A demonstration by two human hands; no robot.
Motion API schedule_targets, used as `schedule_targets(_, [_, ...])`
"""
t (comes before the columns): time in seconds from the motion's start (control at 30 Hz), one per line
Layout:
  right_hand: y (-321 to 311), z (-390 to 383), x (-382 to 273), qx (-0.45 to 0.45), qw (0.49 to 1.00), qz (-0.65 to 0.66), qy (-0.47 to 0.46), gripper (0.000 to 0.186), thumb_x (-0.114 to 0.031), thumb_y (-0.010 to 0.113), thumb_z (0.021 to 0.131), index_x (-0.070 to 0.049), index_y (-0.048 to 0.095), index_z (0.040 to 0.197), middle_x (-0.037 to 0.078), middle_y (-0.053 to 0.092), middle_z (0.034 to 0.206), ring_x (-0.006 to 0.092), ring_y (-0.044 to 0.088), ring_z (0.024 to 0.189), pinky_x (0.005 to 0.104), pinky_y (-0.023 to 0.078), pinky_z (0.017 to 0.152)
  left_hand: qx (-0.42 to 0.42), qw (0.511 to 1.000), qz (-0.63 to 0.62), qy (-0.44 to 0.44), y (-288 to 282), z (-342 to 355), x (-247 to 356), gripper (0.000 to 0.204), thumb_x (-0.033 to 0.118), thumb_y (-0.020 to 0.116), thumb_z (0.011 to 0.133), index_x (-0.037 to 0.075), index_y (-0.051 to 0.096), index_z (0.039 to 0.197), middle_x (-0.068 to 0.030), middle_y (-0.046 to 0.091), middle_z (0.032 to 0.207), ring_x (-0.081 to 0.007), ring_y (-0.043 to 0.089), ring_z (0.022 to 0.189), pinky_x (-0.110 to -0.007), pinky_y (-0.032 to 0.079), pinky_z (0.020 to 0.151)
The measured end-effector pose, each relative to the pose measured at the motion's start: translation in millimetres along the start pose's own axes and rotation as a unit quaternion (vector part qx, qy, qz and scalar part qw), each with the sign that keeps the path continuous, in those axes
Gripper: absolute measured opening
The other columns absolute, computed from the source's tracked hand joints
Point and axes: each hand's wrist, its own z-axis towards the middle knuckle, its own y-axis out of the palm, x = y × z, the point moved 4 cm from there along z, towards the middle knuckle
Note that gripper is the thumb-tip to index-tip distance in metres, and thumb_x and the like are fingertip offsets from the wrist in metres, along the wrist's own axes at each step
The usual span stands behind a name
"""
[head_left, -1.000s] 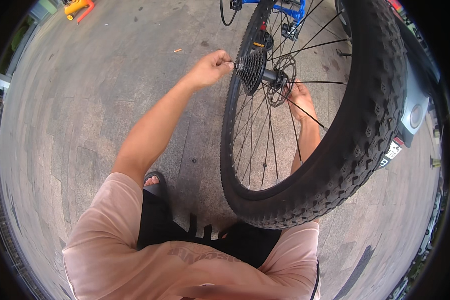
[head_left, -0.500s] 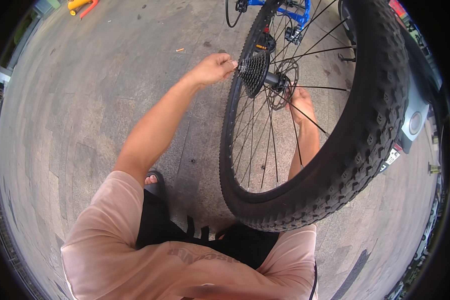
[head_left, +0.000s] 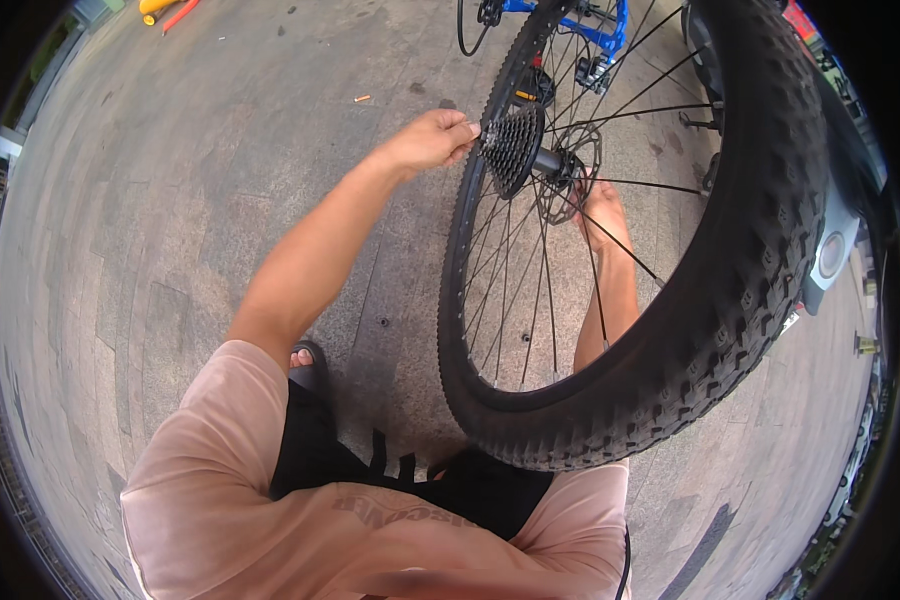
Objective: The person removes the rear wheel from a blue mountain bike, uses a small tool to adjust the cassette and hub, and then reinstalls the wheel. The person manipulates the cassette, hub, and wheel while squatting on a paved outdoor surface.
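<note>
I hold a bicycle wheel with a knobby black tire (head_left: 745,300) upright in front of me. My left hand (head_left: 435,140) is closed in a pinch at the axle end beside the black multi-sprocket cassette (head_left: 510,150). On the far side of the hub (head_left: 548,160), beside the disc brake rotor (head_left: 560,212), my right hand (head_left: 602,215) grips the other axle end, its fingertips partly hidden behind rotor and spokes.
Behind the wheel stands a blue bicycle frame (head_left: 600,40). A grey vehicle (head_left: 830,255) is close on the right. A yellow-and-orange object (head_left: 155,10) lies on the paving (head_left: 170,230) at upper left. My sandalled foot (head_left: 310,365) is below my left arm.
The wheel, both hands and the blue frame appear slightly lower and farther right in the picture. Both hands keep the same grip on the axle.
</note>
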Motion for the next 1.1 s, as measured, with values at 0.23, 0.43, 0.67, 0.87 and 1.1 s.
schedule_targets(0.23, [-4.9,2.5,-0.4,-0.008,0.999,-0.042,0.004,0.031,-0.034,0.046,0.101,-0.007,0.054,0.088,0.002,0.053,0.067,0.0108,0.042,0.046,0.0255,0.034,0.042,-0.010,1.000,0.010,-0.027,-1.8,0.5,1.5,0.025,0.025,0.055,0.096,0.008,0.054,0.077,0.0027,0.049,0.066,-0.0069,0.043,0.058,-0.023,0.034,0.054])
schedule_targets(0.43, [-6.3,2.3,2.8,-0.054,0.998,0.026,-0.014,0.023,-0.027,0.046,0.101,-0.007,0.055,0.093,0.003,0.056,0.075,0.0110,0.046,0.050,0.0249,0.038,0.046,-0.027,0.999,0.006,0.021,-2.3,1.1,4.9,0.024,0.022,0.059,0.093,0.008,0.052,0.075,0.0006,0.051,0.064,-0.0085,0.045,0.058,-0.025,0.036,0.053])
schedule_targets(0.67, [-2.4,15.1,20.5,-0.087,0.992,0.063,-0.069,0.029,-0.036,0.051,0.098,-0.008,0.055,0.090,-0.001,0.054,0.075,0.0090,0.048,0.063,0.0230,0.039,0.054,-0.022,0.999,0.031,0.026,-10.9,0.3,-2.3,0.026,0.025,0.056,0.095,0.008,0.052,0.076,0.0012,0.048,0.063,-0.0082,0.041,0.056,-0.025,0.033,0.052])
schedule_targets(0.87, [-14.5,3.2,-3.0,-0.060,0.997,-0.038,-0.028,0.037,-0.035,0.043,0.101,-0.009,0.053,0.077,0.000,0.050,0.060,0.0084,0.044,0.052,0.0248,0.037,0.048,0.010,0.999,0.002,-0.040,4.4,5.5,0.0,0.033,0.031,0.052,0.097,0.008,0.051,0.074,0.0015,0.044,0.061,-0.0088,0.036,0.051,-0.026,0.030,0.048])
schedule_targets(1.1, [-6.9,-9.5,-16.4,-0.067,0.995,-0.058,-0.037,0.021,-0.026,0.058,0.095,-0.006,0.056,0.094,0.001,0.057,0.076,0.0089,0.050,0.064,0.0243,0.044,0.059,0.031,0.995,-0.042,-0.080,1.7,-14.3,21.0,0.032,0.033,0.054,0.096,0.002,0.060,0.097,-0.0097,0.059,0.088,-0.0177,0.056,0.077,-0.029,0.046,0.066])
